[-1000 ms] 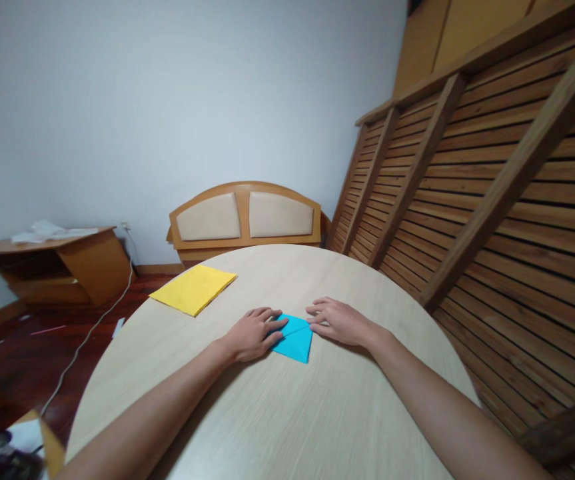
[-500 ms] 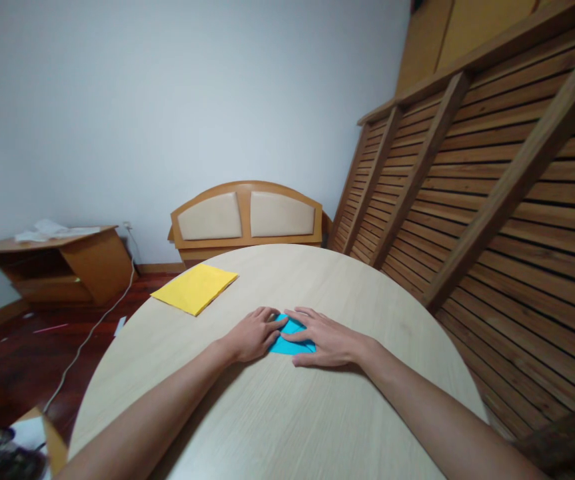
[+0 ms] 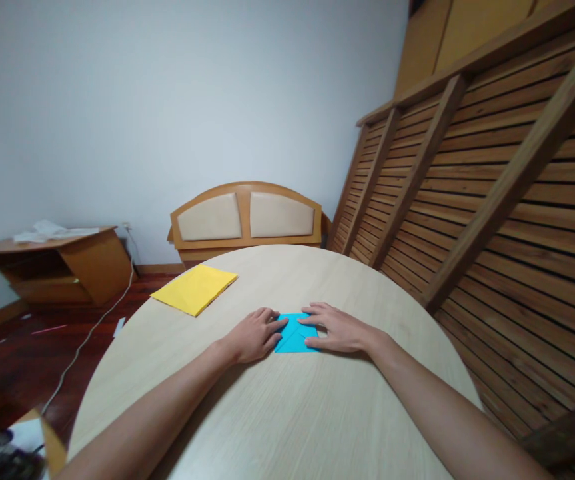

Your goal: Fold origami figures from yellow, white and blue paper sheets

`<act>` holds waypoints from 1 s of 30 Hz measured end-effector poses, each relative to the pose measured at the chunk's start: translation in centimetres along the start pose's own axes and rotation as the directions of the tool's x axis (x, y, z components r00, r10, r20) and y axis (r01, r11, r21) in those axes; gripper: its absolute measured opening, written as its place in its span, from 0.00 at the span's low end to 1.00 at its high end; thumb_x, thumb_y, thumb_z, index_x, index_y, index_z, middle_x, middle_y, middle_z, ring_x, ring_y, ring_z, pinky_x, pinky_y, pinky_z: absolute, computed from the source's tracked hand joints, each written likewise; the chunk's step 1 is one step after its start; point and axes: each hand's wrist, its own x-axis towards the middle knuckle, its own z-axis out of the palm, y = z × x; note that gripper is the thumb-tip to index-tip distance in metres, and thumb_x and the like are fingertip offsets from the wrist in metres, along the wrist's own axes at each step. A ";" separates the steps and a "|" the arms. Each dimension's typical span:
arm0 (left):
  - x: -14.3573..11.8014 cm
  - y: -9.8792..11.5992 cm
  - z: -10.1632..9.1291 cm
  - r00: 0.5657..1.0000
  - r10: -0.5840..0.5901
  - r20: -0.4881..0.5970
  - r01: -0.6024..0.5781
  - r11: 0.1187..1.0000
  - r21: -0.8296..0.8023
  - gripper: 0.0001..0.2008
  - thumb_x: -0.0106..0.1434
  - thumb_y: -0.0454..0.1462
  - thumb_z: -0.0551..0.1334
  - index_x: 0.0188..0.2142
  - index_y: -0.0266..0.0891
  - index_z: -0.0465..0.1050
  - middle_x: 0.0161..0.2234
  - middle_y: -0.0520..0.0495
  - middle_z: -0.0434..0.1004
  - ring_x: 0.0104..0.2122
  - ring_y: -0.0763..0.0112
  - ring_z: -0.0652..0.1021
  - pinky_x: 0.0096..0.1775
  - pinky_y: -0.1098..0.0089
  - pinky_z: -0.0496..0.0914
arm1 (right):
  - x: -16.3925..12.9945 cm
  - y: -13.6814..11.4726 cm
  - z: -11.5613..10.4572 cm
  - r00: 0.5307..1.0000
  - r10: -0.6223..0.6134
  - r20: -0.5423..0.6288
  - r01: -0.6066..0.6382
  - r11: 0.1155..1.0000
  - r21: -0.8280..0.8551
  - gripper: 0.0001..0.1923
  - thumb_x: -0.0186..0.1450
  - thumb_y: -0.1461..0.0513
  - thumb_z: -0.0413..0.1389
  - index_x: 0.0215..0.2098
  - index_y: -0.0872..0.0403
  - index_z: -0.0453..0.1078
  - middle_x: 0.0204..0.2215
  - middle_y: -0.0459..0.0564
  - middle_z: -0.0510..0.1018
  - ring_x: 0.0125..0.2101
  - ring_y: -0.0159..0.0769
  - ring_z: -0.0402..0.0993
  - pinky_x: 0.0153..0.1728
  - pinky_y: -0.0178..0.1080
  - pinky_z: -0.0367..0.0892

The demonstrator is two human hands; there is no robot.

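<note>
Two bare hands press flat on one folded blue paper near the middle of the round table. Left hand: palm down, fingers stretched toward the right, tips lying on the paper's left edge. Nothing pinched or gripped; the hand is spread and only bears down. Right hand: also palm down and spread, fingers pointing left, covering the paper's right part, with the thumb on the near right corner. No grasp here either, just flat pressure. Fingertips of the two hands sit close together over the top of the paper, apart by a narrow gap.

Blue paper: lies flat on the tabletop between the hands, a crease line showing across its exposed face, lower edge straight and running parallel to the person's side of the table. No print, label or writing can be read on it.

Farther out: yellow paper lies flat near the table's far left edge, well apart from both hands; plain, no lettering. Table surface is pale wood grain.

Beyond the table: a padded wooden headboard against the white wall; a low wooden cabinet at left with white sheets on top; a cable trailing over the dark floor; slatted wooden panels leaning at right.
</note>
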 end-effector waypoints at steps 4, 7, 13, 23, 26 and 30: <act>0.1 0.0 0.1 1.000 -0.003 -0.010 0.003 1.000 -0.002 0.23 0.72 0.45 0.47 0.63 0.46 0.62 0.53 0.39 0.68 0.51 0.56 0.70 0.54 0.54 0.65 | 0.1 -1.0 0.1 0.998 -0.059 -0.007 0.059 0.998 -0.021 0.30 0.62 0.44 0.57 0.59 0.45 0.70 0.65 0.51 0.62 0.65 0.53 0.51 0.64 0.54 0.49; 0.2 0.1 0.0 1.000 -0.001 -0.007 0.001 1.000 0.000 0.23 0.72 0.45 0.48 0.63 0.46 0.61 0.52 0.39 0.68 0.51 0.56 0.70 0.54 0.54 0.66 | 0.2 -1.8 0.0 0.992 -0.126 -0.002 0.126 0.992 -0.026 0.24 0.62 0.46 0.59 0.53 0.45 0.75 0.65 0.49 0.62 0.65 0.51 0.51 0.64 0.52 0.50; 0.1 0.2 -0.1 1.000 0.000 -0.002 0.000 1.000 0.004 0.22 0.72 0.44 0.48 0.63 0.46 0.62 0.52 0.39 0.68 0.51 0.56 0.70 0.54 0.55 0.66 | 0.4 -1.5 0.0 0.992 -0.120 -0.030 0.122 0.990 0.077 0.20 0.67 0.50 0.55 0.52 0.48 0.76 0.60 0.53 0.70 0.59 0.45 0.64 0.60 0.47 0.57; 0.0 0.6 -0.6 1.000 0.008 -0.012 -0.008 1.000 0.020 0.21 0.71 0.45 0.48 0.59 0.43 0.66 0.49 0.38 0.70 0.49 0.55 0.71 0.52 0.55 0.67 | 0.3 2.2 0.8 0.982 0.127 -0.142 -0.138 0.988 -0.069 0.25 0.70 0.47 0.47 0.57 0.49 0.72 0.63 0.57 0.66 0.64 0.52 0.55 0.62 0.57 0.50; 0.0 1.0 -1.1 1.000 -0.005 -0.007 0.005 0.999 0.051 0.21 0.69 0.47 0.52 0.57 0.43 0.69 0.46 0.39 0.71 0.46 0.56 0.72 0.49 0.55 0.69 | 0.4 2.1 1.1 0.970 0.158 -0.183 -0.174 0.982 -0.072 0.24 0.70 0.48 0.48 0.54 0.51 0.74 0.61 0.58 0.67 0.62 0.51 0.58 0.61 0.54 0.54; 0.2 1.5 -1.4 1.000 -0.011 0.002 0.011 0.996 0.086 0.22 0.66 0.51 0.55 0.54 0.44 0.71 0.43 0.40 0.71 0.43 0.56 0.73 0.45 0.57 0.70 | 0.9 2.0 1.5 0.953 0.187 -0.238 -0.190 0.982 0.012 0.21 0.70 0.52 0.50 0.49 0.54 0.77 0.57 0.59 0.72 0.58 0.48 0.65 0.58 0.49 0.60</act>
